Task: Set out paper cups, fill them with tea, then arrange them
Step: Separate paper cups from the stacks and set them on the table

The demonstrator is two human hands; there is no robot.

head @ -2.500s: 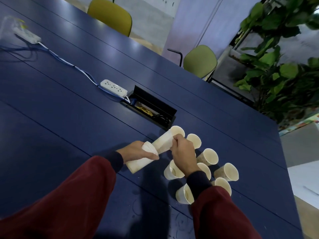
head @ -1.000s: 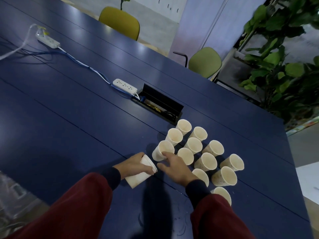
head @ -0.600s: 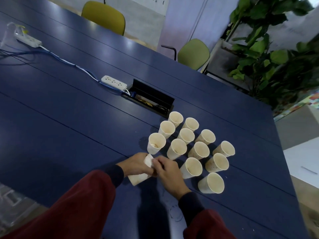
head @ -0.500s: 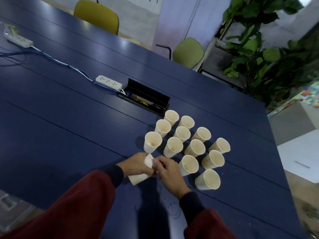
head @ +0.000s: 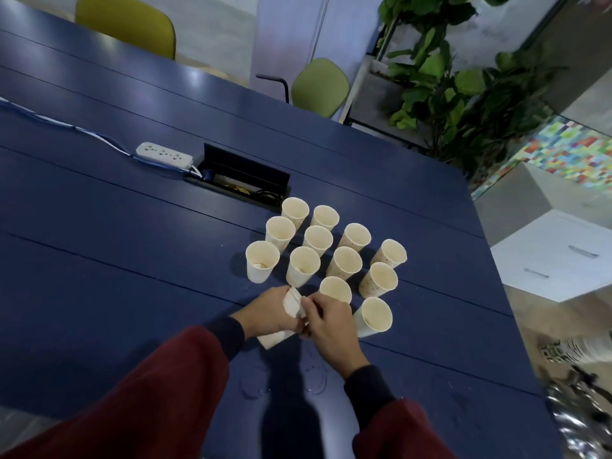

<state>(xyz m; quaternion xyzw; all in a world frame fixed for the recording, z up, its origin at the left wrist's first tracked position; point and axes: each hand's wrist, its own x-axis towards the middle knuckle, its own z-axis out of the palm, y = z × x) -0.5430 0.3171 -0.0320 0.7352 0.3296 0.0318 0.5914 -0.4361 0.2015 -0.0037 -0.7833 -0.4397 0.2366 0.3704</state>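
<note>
Now left hand (head: 270, 311) holds the cup stack (head: 275, 339) (tilted), right hand (head: 331, 324) pinches its rim.

Both arms wear loose maroon sleeves (head: 159, 389), each ending in a snug dark navy cuff (head: 230, 332) at the wrist. The left hand (head: 271, 313) and right hand (head: 331, 323) are bare, without gloves or rings.

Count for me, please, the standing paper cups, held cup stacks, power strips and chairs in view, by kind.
Standing paper cups: 12
Cup stack (the cups nested in it cannot be counted): 1
Power strips: 1
Chairs: 2
Total: 16
</note>
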